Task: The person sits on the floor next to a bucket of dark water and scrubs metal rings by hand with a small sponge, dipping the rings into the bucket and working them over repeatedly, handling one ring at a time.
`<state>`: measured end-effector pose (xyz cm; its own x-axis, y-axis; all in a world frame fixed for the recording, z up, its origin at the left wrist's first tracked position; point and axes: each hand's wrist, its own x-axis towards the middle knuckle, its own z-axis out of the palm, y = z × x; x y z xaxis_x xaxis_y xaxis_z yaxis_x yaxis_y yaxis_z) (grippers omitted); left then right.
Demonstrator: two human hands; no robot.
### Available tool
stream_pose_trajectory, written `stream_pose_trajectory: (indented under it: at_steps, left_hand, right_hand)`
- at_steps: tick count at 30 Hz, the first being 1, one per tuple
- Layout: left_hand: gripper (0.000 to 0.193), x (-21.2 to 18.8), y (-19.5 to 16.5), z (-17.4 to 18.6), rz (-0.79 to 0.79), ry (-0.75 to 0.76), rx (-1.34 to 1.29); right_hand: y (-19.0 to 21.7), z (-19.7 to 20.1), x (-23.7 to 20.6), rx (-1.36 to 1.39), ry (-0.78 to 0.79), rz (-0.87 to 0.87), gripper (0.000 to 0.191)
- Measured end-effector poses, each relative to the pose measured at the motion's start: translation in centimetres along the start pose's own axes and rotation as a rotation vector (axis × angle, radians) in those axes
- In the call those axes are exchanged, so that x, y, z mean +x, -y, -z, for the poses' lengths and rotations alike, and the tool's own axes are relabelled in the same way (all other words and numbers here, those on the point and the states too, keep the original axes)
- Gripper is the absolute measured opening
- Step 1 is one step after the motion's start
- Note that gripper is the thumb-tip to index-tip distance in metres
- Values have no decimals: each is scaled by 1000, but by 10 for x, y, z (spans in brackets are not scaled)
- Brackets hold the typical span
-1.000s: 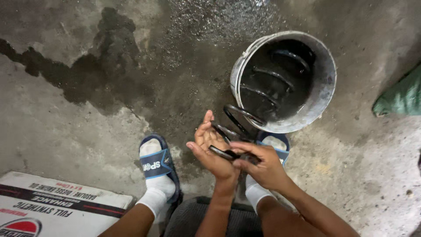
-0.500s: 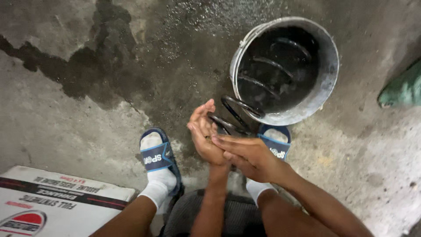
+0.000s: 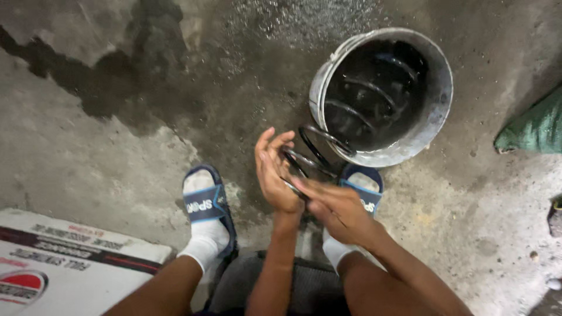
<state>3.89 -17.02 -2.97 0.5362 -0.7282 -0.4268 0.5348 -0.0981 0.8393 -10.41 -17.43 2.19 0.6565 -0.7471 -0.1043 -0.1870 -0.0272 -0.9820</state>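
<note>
We are cradling a black coil spring [image 3: 310, 157] at the centre: our left hand [image 3: 275, 171] is lying open against its coils while our right hand [image 3: 335, 209] is gripping its near end. It is looking heavy, stiff and wet, so slippery; grip the wire. The steel bucket [image 3: 436, 126] is crowding us at two o'clock, with open floor [image 3: 88, 152] at nine.

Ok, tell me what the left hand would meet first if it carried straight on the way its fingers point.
The left hand points up the picture, fingers open against the dark coil spring. Straight on, only wet concrete floor lies ahead; the metal bucket sits off to the right. Depth is hard to judge.
</note>
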Motion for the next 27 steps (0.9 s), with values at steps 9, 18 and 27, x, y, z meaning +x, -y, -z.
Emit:
stream_pose_trajectory:
  at_steps: [9, 18, 27]
  left_hand:
    - [61, -2, 3, 1, -42, 31, -197]
    - [56, -4, 2, 2, -52, 15, -38]
    - [58, -3, 13, 0, -168, 17, -42]
  right_hand:
    - [-9, -2, 2, -89, 14, 73, 35]
    - [-5, -8, -7, -118, -44, 30, 36]
    - [0, 2, -11, -102, -14, 53, 36]
